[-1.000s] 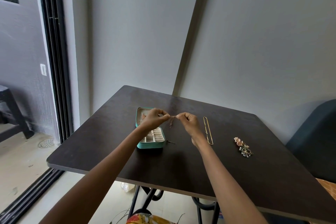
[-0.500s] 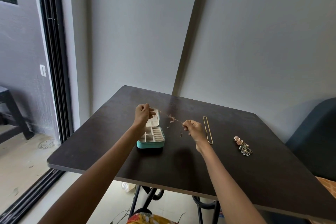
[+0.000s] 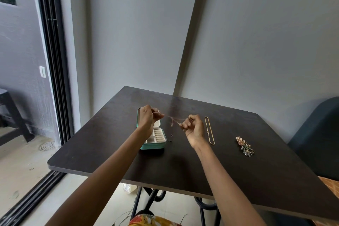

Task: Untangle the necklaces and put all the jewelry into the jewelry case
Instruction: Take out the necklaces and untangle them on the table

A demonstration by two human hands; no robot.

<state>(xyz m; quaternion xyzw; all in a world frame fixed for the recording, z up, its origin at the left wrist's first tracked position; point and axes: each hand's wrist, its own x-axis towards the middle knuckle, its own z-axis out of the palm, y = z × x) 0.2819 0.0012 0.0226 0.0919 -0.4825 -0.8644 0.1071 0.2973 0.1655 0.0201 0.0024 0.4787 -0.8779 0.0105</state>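
Thin chain [image 3: 172, 119] (tangled midway) I see pinched between left hand [image 3: 147, 119] and right hand [image 3: 194, 128], above the jewelry case [image 3: 154, 140].

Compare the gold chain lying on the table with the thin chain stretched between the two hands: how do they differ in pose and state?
The gold chain rests on the table, untouched; the thin chain hangs in the air, pinched by the left hand and the right hand.
The gold chain lies in a neat narrow loop; the thin chain runs taut with a small knot near its middle.
Neither is in the jewelry case.
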